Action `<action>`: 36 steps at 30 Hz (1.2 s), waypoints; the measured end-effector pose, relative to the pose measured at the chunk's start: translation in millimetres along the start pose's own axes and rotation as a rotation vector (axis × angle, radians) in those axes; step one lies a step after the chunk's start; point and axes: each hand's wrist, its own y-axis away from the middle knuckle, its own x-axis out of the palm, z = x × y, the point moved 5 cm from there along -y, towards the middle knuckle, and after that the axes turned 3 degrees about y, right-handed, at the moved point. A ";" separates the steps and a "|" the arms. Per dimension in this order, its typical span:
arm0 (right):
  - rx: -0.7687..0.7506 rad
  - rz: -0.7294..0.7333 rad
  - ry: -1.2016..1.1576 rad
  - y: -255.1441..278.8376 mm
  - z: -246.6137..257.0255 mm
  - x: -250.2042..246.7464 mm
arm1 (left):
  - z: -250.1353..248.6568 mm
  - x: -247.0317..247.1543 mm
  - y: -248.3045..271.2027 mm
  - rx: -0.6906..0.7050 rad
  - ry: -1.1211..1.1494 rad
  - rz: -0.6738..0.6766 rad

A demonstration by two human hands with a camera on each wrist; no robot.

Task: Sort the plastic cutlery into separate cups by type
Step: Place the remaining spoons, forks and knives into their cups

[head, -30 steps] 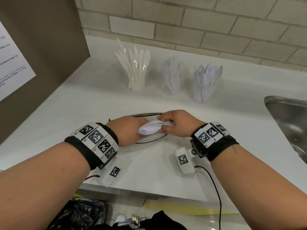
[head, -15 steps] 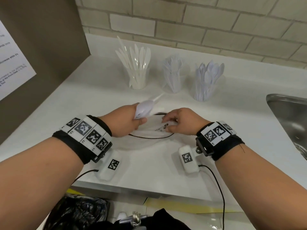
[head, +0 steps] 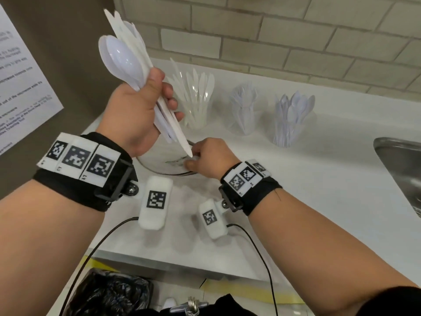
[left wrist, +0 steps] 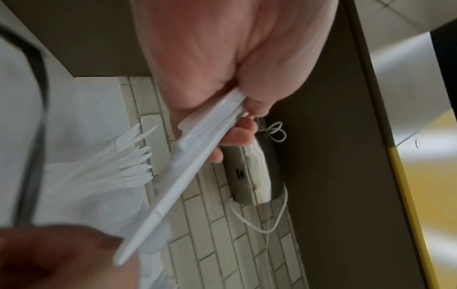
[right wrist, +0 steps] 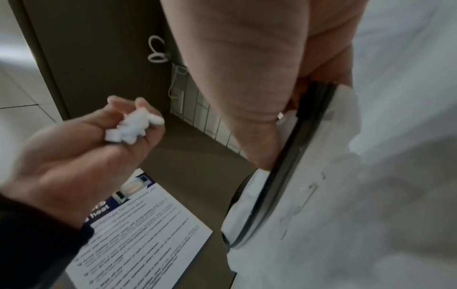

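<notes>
My left hand grips the mixed bunch upright, heads up, so types show. My right hand pinches the bowl rim, steadying it. Three cups behind: knives, forks, spoons.

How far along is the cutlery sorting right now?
Nearly done: knife cup, fork cup and spoon cup are already filled. The left hand grips a last mixed bundle; the right hand holds the bowl. That bundle remains unsorted.
</notes>
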 end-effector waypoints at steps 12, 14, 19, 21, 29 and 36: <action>-0.181 -0.014 -0.339 -10.7 40.1 10.4 | 14.8 -25.2 8.7 -0.152 0.116 -0.057; -0.134 -0.131 -0.525 -6.5 23.6 0.3 | 20.9 -25.4 7.9 -0.189 0.163 -0.058; 0.085 -0.330 -1.006 14.9 -0.5 -39.2 | 46.2 -17.0 8.8 -0.298 0.221 -0.007; 0.054 -0.259 -1.025 23.4 4.7 -48.5 | 54.0 -10.4 6.8 -0.310 0.249 0.017; 0.012 -0.217 -0.738 28.9 -2.0 -43.7 | 69.1 7.4 2.7 -0.347 0.369 0.000; 0.076 -0.349 -0.736 31.9 -3.4 -51.2 | 76.3 10.6 4.4 -0.408 0.228 0.011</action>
